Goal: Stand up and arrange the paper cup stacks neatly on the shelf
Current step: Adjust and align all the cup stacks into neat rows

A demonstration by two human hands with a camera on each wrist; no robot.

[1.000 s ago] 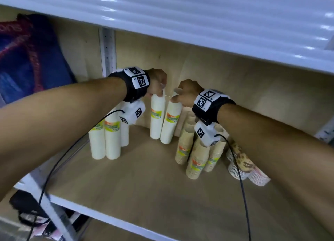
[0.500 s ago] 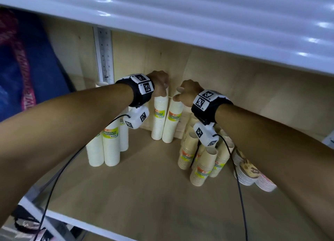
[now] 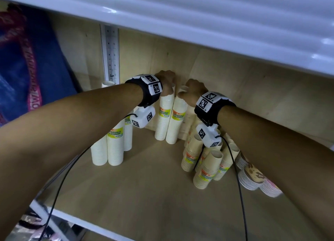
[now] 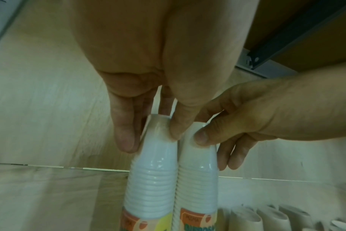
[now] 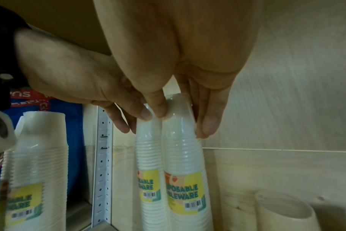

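At shelf back, left hand (image 3: pixel 167 82) pinching left stack (image 3: pixel 164 118), right hand (image 3: pixel 194 91) pinching right stack (image 3: pixel 177 119), both upright.

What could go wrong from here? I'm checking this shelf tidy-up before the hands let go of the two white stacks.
1. The left hand and right hand grip only the tops of the left white stack and right white stack; tall and narrow, either might tip on release.
2. The tan cup stacks lean close to the right forearm; drawing it back could topple them.
3. The wrist cables hang near those stacks and might snag them.
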